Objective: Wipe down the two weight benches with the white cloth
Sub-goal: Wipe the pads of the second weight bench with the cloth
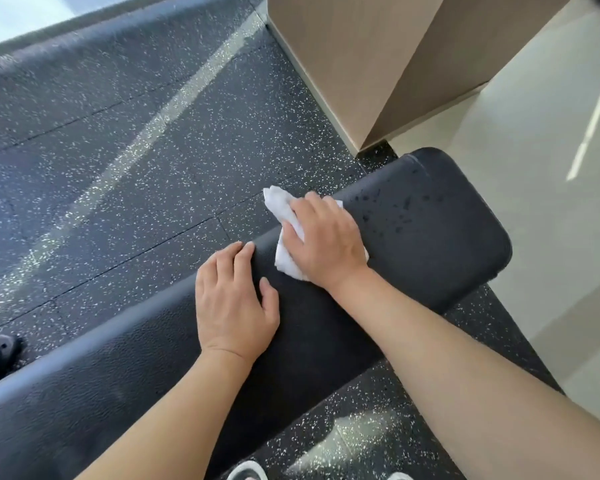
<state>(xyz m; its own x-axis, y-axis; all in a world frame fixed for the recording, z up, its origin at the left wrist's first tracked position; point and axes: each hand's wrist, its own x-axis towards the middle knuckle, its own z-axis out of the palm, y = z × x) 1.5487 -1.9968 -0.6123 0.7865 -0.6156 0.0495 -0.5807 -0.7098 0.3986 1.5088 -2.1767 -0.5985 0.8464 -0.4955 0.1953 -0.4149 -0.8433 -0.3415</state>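
Two bare hands work on one long black padded vinyl weight bench [430, 237]. The right hand [326, 240] lies over a crumpled white cloth [284, 216], fingers bent down around the wad and pressing it onto the pad near the far end. The left hand [236, 299] rests flat just beside it, fingers relaxed and holding nothing, fingertips at the bench's far edge.

Beyond the cloth, dark wet droplets [395, 209] speckle the rounded end of the pad, so that stretch looks not yet wiped. The cloth seems light, soft and limp; it probably bunches easily and is best held bundled under the palm. The vinyl looks firm, smooth and likely slick where wet.

Around the bench spreads black speckled rubber flooring [118, 150], with a beige wooden column [343, 64] and pale glossy tiles [534, 168] beyond. A second bench is not visible.
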